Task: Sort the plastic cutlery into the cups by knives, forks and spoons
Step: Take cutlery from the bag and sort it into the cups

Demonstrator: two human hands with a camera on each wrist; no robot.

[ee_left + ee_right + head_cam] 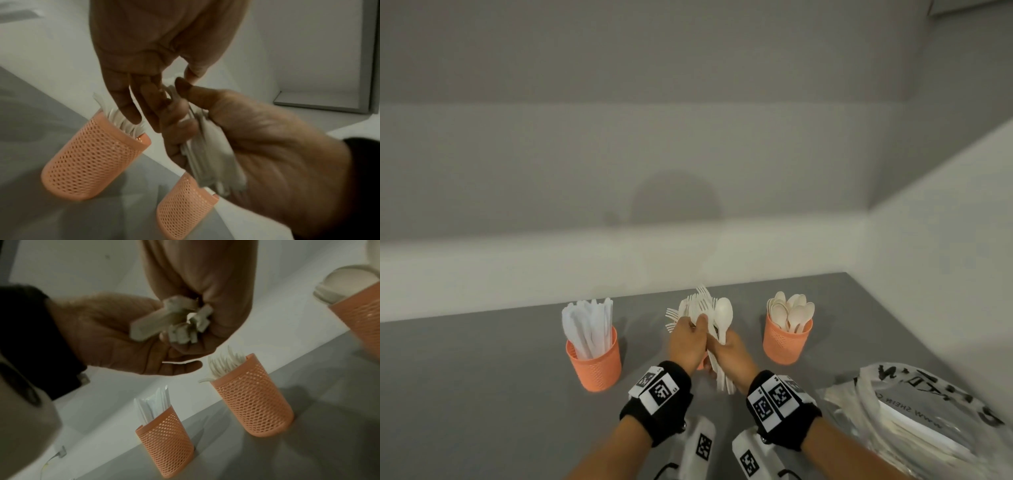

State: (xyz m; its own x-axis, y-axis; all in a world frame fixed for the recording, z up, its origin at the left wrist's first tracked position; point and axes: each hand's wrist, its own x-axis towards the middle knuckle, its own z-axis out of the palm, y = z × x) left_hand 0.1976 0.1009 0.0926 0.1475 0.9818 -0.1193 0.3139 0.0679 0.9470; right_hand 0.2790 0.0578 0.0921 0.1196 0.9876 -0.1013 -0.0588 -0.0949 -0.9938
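Head view: right hand grips a bundle of white plastic cutlery, forks plus one spoon; left hand pinches its upper part. Bundle is held above the middle orange mesh cup nr the grey counter's back edge, btwn knife cup & spoon cup.

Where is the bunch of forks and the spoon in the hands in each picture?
Head: the bunch is in the middle of the picture, sticking up between the two hands.
Left wrist: the bunch is just right of the middle, wrapped by fingers.
Right wrist: the bunch is in the upper middle; only the handle ends show.
Shared landmark: the right hand, which grips the bunch in all three views.
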